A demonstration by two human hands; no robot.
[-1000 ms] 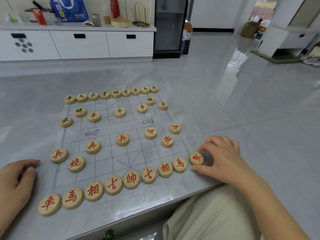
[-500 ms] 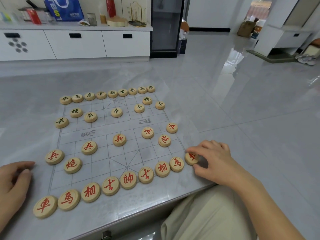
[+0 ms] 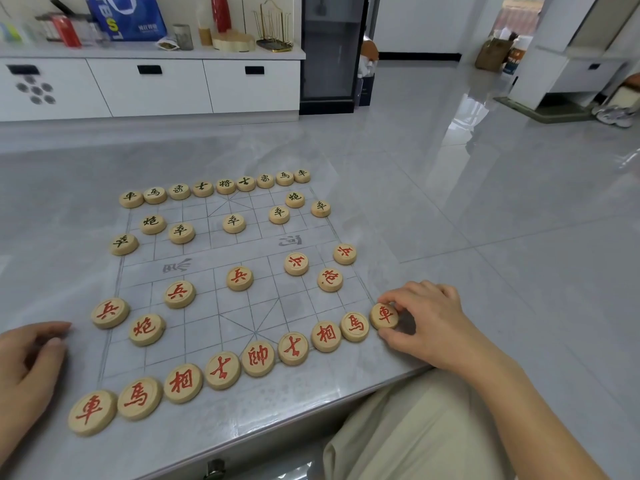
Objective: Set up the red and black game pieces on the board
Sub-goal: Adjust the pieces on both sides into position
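Thirty-two wooden discs lie on the board (image 3: 294,306), sixteen red pieces (image 3: 258,356) and sixteen black pieces (image 3: 233,222). The red side has nine in the near row, two a rank ahead and five further forward. The black side mirrors it at the far edge with nine, two and five.

The task's piece is the red chariot disc (image 3: 384,315), at the right end of the near row. It sits on the board's near right corner, just beside the neighbouring red horse disc (image 3: 354,325). The right hand (image 3: 429,323) comes in from the right and pinches this disc, forefinger on its far rim and thumb at its near edge. Whether the thumb actually touches the rim is hard to tell from this angle.

The left hand (image 3: 27,362) rests on the grey worktop (image 3: 69,168) just off the board's left edge, near the leftmost red soldier. Its fingers are loosely curled and it holds nothing.

A beige trouser leg (image 3: 415,427) shows below the worktop's near edge. Beyond the worktop stand white drawer cabinets (image 3: 156,84) carrying a blue bag (image 3: 128,15) and a red cylinder (image 3: 221,12). Nothing lies between either hand and the pieces.
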